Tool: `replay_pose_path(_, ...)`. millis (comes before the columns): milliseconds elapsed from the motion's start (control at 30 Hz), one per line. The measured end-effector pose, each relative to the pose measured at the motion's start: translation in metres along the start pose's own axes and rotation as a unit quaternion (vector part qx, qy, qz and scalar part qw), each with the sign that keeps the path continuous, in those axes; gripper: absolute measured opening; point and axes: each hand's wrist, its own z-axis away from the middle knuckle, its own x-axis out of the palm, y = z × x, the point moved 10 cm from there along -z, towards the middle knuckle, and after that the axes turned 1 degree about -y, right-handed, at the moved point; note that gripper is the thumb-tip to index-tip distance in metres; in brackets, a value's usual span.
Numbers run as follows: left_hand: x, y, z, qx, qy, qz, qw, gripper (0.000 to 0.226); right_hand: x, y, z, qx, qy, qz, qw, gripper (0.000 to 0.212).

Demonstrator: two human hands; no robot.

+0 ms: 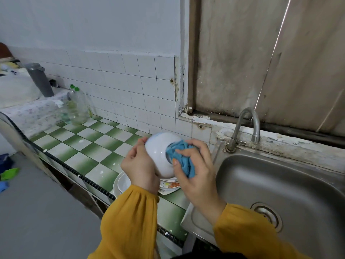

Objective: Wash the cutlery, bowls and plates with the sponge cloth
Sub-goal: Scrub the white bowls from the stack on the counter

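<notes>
My left hand (139, 166) grips a white bowl (160, 156) by its rim and holds it on its side above the counter, its base turned toward the sink. My right hand (194, 165) holds a crumpled blue sponge cloth (182, 158) and presses it against the bowl's base. Directly below the bowl sits a stack of dishes: a white bowl (124, 183) resting on white plates, and beside it a plate with an orange flower pattern (170, 186). No cutlery is visible.
A steel sink (261, 184) with a drain and a curved tap (246, 126) lies to the right. Clear bottles with green caps (76, 107) stand at the back of the green-and-white tiled counter (89, 146). A grey pipe (40, 79) rises at far left.
</notes>
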Motion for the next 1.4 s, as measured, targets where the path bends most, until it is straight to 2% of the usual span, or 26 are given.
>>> replay_pose_path(67, 0.002, 0.003, 0.0, 0.019, -0.014, -0.014, 1.0, 0.024, 0.001, 0.01, 0.004, 0.023, -0.012, -0.002, 1.0, 0.016)
replay_pose_path(167, 0.008, 0.007, 0.005, 0.045, -0.04, -0.037, 0.997, 0.027, -0.003, 0.018, -0.006, 0.064, 0.008, 0.012, 0.998, 0.026)
replay_pose_path(233, 0.007, 0.012, 0.002, 0.053, -0.032, -0.037, 0.997, 0.026, 0.007, 0.008, -0.012, 0.044, -0.059, 0.015, 0.997, 0.03)
replay_pose_path(333, 0.001, 0.019, -0.008, 0.055, -0.015, -0.027, 0.998, 0.022, 0.023, -0.004, -0.01, -0.018, -0.206, 0.045, 0.977, 0.034)
replay_pose_path(367, 0.0, 0.02, -0.01, 0.058, -0.016, -0.027, 0.998, 0.023, 0.022, -0.003, -0.013, -0.027, -0.224, 0.057, 0.973, 0.035)
replay_pose_path(433, 0.002, 0.019, -0.007, 0.058, -0.023, -0.027, 0.998, 0.024, 0.015, 0.001, -0.025, -0.025, -0.194, 0.069, 0.978, 0.035)
replay_pose_path(500, 0.006, 0.014, 0.001, 0.049, -0.028, -0.023, 0.998, 0.025, 0.004, -0.003, -0.035, -0.018, -0.122, 0.054, 0.991, 0.032)
replay_pose_path(600, 0.001, 0.009, 0.013, 0.041, -0.007, 0.003, 0.999, 0.026, -0.004, -0.025, -0.024, -0.071, -0.041, -0.001, 0.997, 0.026)
replay_pose_path(667, -0.003, 0.011, 0.02, 0.036, 0.0, 0.028, 0.999, 0.025, -0.001, -0.044, -0.001, -0.159, -0.045, -0.036, 0.986, 0.022)
replay_pose_path(733, -0.005, 0.009, 0.019, -0.001, 0.005, 0.038, 0.999, 0.024, 0.011, -0.049, 0.025, -0.256, -0.088, -0.015, 0.963, 0.02)
replay_pose_path(800, 0.0, -0.001, 0.016, -0.066, -0.005, 0.043, 0.997, 0.02, 0.016, -0.035, 0.038, -0.284, -0.09, 0.023, 0.954, 0.022)
replay_pose_path(900, 0.025, -0.015, 0.021, -0.145, -0.089, 0.092, 0.981, 0.012, -0.005, -0.015, 0.026, -0.183, -0.004, -0.051, 0.982, 0.019)
replay_pose_path(1000, 0.042, -0.022, 0.028, -0.181, -0.15, 0.127, 0.964, 0.032, -0.024, -0.003, 0.005, -0.031, 0.094, -0.165, 0.981, 0.021)
replay_pose_path(1033, 0.044, -0.023, 0.029, -0.179, -0.161, 0.129, 0.962, 0.034, -0.029, 0.006, -0.003, 0.041, 0.12, -0.214, 0.969, 0.019)
replay_pose_path(1100, 0.041, -0.018, 0.027, -0.135, -0.167, 0.106, 0.971, 0.015, -0.035, 0.032, -0.016, 0.207, 0.163, -0.288, 0.921, 0.009)
replay_pose_path(1133, 0.039, -0.011, 0.027, -0.096, -0.166, 0.091, 0.977, 0.011, -0.034, 0.045, -0.021, 0.28, 0.155, -0.312, 0.895, 0.006)
replay_pose_path(1167, 0.035, -0.004, 0.028, -0.053, -0.152, 0.078, 0.984, 0.016, -0.034, 0.054, -0.025, 0.326, 0.139, -0.32, 0.879, 0.013)
replay_pose_path(1233, 0.029, 0.012, 0.033, 0.024, -0.122, 0.064, 0.99, 0.023, -0.034, 0.056, -0.03, 0.356, 0.127, -0.332, 0.864, 0.019)
replay_pose_path(1300, 0.023, 0.025, 0.037, 0.078, -0.091, 0.077, 0.99, 0.024, -0.031, 0.055, -0.017, 0.364, 0.158, -0.351, 0.848, 0.015)
replay_pose_path(1400, 0.017, 0.034, 0.034, 0.118, -0.061, 0.08, 0.988, 0.026, -0.005, 0.059, 0.018, 0.448, 0.159, -0.394, 0.787, 0.009)
